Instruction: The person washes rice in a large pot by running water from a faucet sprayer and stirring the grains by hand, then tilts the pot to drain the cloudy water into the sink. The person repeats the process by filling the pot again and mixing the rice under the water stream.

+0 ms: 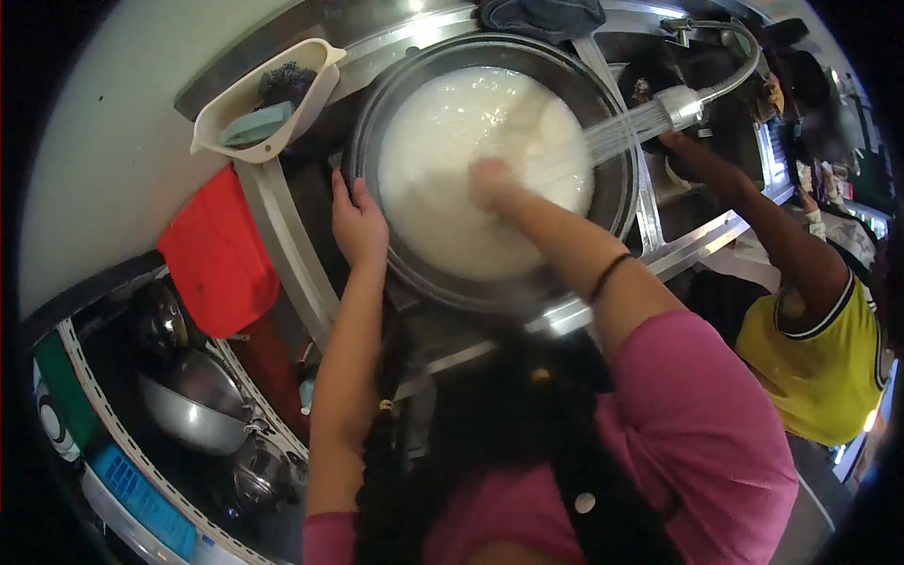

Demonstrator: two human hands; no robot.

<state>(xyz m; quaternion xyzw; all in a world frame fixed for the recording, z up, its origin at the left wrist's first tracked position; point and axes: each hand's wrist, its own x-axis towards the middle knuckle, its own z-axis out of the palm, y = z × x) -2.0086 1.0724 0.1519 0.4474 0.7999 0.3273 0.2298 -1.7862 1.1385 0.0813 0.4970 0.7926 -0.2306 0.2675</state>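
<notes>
A large dark metal pot (621, 188) stands in the sink, nearly full of cloudy white liquid (443, 160). At its left edge my left hand (360, 221) grips the side, with the thumb by the rim and the fingers along the outer wall. My right hand (494, 185) dips into the middle of the liquid; its fingers are hidden and the hand is blurred. From the right, a spray faucet head (680, 107) sends water into the pot. Whatever lies under the surface does not show.
A cream caddy (320, 99) holding a green sponge (256, 124) and a dark scrubber stands upper left. A red plastic sheet-like item (221, 254) hangs below it. Metal bowls (193, 405) sit on a lower-left rack. At right, a person in a yellow top (815, 348) reaches into the neighbouring sink.
</notes>
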